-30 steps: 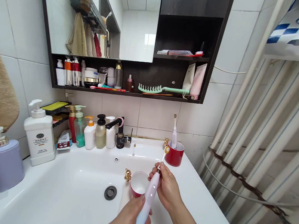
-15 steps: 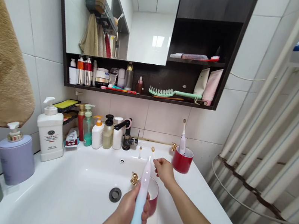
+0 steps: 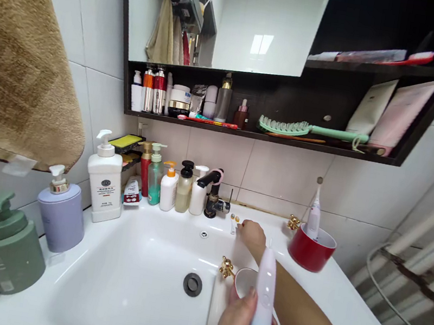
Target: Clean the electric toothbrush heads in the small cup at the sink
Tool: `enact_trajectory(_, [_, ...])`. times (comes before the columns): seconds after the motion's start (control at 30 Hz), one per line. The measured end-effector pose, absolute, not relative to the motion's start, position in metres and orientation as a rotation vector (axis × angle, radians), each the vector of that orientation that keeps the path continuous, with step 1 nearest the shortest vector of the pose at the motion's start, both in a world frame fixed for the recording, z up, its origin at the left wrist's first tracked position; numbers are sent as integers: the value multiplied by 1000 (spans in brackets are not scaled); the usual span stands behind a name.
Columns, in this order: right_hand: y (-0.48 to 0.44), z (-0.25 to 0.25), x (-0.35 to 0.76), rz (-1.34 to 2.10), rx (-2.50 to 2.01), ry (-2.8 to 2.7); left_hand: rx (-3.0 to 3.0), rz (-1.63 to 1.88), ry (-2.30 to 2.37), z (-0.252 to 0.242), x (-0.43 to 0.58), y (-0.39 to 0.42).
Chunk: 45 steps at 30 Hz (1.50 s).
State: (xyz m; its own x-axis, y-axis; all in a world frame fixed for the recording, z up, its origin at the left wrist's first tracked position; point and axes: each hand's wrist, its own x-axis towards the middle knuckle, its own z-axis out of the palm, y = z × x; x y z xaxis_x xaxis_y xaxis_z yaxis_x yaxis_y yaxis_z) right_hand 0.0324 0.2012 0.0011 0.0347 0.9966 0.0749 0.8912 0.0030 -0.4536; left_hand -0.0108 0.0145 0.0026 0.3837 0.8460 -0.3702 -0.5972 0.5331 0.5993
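Note:
My left hand (image 3: 241, 320) is wrapped around a pink-to-blue electric toothbrush handle (image 3: 265, 296), upright, with a bare metal shaft at its top. My right hand (image 3: 251, 236) is at the back ledge of the sink, its fingers closed around the lower end of a toothbrush head (image 3: 237, 219); the fingertips are partly hidden. Just left of that lies another toothbrush head (image 3: 232, 217). Behind my left hand, a red cup with a white inside (image 3: 244, 281) and a gold handle lies tilted on a pale tray (image 3: 216, 305) at the basin's right side.
The white sink basin (image 3: 132, 281) has a black faucet (image 3: 213, 197) at the back. Another red cup (image 3: 312, 250) holds an upright toothbrush (image 3: 314, 213). Pump bottles (image 3: 108, 184) line the left and back. Overhead hangs a dark mirror cabinet (image 3: 262, 137) with toiletries; a brown towel (image 3: 30, 67) hangs left.
My right hand has carried the toothbrush head back and down to the ledge beside the other one. The view has shifted left and closer; my left hand still grips the handle.

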Motion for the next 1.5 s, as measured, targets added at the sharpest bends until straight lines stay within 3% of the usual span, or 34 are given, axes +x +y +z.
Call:
enact_trajectory(0.17, [197,1,11,326,-1850,-1967,488,1024,661,3,-10,14])
enact_trajectory(0.43, [156,22,36,569,-1711,-1807,540,973,701,7,-15,10])
enact_trajectory(0.53, [115,29,72,740,-1630,-1669,664,963,701,7,-15,4])
enact_trajectory(0.67, [73,35,105,1294,-1125,-1062,783,921,737,-2,-10,-3])
enact_trajectory(0.77, [63,42,115,1451,-906,-850,829,903,779,-11,-6,-6])
enact_trajectory(1.5, [57,44,108,1315,-941,-860,847,847,821,-12,-5,-5])
